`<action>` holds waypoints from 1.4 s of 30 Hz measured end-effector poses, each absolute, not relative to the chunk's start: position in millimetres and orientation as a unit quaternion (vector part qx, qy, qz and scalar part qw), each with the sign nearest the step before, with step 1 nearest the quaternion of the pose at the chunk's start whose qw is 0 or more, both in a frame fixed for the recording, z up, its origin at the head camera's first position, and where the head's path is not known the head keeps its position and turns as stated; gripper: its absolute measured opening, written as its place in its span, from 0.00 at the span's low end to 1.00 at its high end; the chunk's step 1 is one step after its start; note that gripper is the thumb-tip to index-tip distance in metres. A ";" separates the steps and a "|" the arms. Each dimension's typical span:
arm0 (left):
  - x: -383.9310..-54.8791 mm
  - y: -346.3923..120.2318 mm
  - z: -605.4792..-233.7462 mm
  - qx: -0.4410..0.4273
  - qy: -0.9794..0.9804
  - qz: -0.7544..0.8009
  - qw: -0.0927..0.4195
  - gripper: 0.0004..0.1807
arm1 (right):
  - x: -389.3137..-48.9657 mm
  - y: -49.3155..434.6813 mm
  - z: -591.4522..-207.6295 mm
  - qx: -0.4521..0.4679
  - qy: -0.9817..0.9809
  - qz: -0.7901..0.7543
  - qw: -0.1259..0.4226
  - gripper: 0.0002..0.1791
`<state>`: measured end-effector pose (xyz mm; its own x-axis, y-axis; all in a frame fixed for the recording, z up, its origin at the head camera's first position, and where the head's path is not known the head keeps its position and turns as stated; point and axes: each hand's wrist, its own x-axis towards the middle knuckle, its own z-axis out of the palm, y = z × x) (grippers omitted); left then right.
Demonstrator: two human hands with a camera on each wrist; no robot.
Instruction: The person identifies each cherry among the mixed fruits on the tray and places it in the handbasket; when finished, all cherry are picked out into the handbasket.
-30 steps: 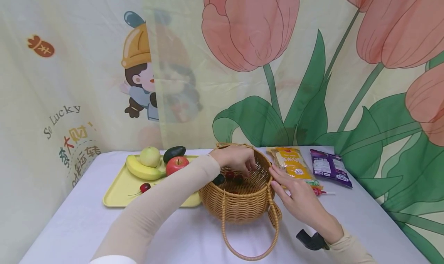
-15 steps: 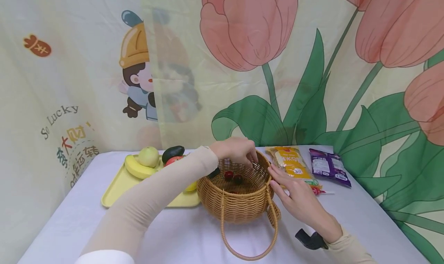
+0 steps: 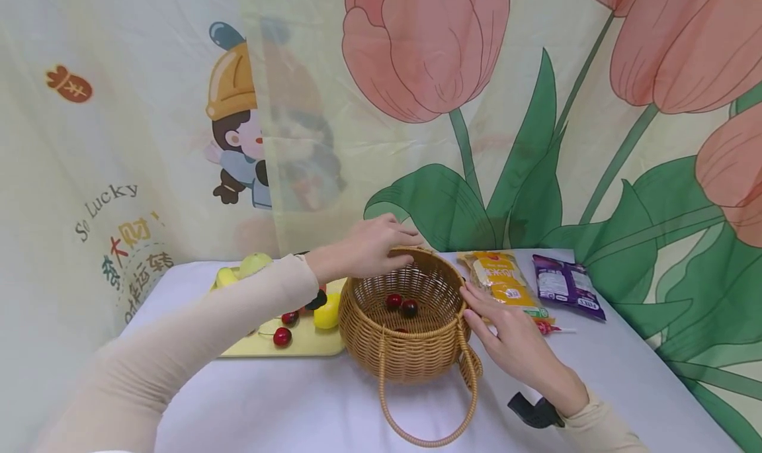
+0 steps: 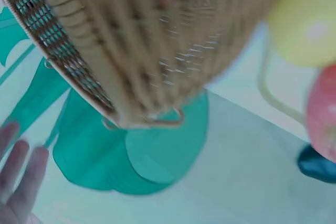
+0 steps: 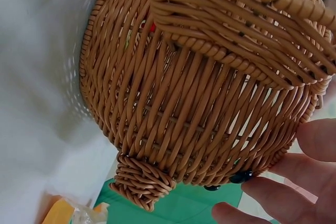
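We see the wicker basket (image 3: pixel 411 360) standing on the white cloth (image 3: pixel 268 407), with cherries (image 3: pixel 409 308) inside it. The left hand (image 3: pixel 374 245), released, extends its fingers above the far left rim; the right hand (image 3: pixel 506 330), unclenched, rests straight fingers against the right rim. Left of the basket we find a yellow tray (image 3: pixel 288 349) bearing a lemon (image 3: pixel 326 312) and further cherries; to the right, a yellow packet (image 3: pixel 502 282) and a purple packet (image 3: pixel 568 286).

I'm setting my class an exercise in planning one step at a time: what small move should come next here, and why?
Probably the left hand should go to the yellow tray and pinch the front cherry. That hand looks empty near the rim of the basket, the right hand touches the basket, and cherries already lie inside, so another could join them.
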<state>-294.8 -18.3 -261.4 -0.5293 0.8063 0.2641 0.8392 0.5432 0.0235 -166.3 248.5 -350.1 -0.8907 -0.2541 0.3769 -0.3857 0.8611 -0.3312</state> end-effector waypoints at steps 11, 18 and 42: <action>-266.7 -128.8 -277.1 -0.336 -0.929 -0.102 0.117 0.42 | -164.7 249.2 -351.1 0.172 -0.948 0.207 0.169 0.26; -234.9 -208.3 -319.3 -0.248 -0.957 -0.096 0.113 0.37 | -161.7 251.9 -350.8 0.170 -0.948 0.211 0.166 0.26; -219.3 -255.2 -390.2 -0.187 -0.972 -0.128 0.062 0.26 | -165.5 250.4 -352.1 0.178 -0.946 0.212 0.170 0.25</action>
